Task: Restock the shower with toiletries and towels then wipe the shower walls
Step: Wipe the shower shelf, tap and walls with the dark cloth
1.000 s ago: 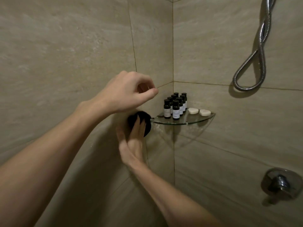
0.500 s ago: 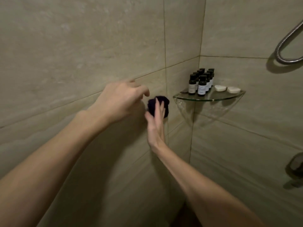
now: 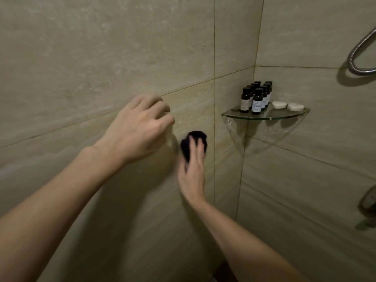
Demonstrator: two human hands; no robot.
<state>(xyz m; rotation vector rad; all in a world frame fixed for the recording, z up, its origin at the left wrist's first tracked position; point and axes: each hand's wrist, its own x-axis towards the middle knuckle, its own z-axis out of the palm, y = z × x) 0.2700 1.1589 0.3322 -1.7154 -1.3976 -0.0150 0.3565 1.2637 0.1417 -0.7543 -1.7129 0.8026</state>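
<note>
My right hand presses a small dark cloth flat against the beige tiled left wall, fingers straight and blurred by motion. Only the cloth's upper part shows past the fingers. My left hand hovers just up and left of it, close to the wall, fingers loosely curled and holding nothing. A glass corner shelf to the right carries several small dark toiletry bottles and two white soaps.
A chrome shower hose loops at the upper right. The shower valve handle sticks out of the right wall at the frame's edge. The two tiled walls meet in a corner behind the shelf.
My right hand and the cloth have slid away from the shelf, leftward and down along the wall. The view has swung left and down, so the shelf sits further right.
</note>
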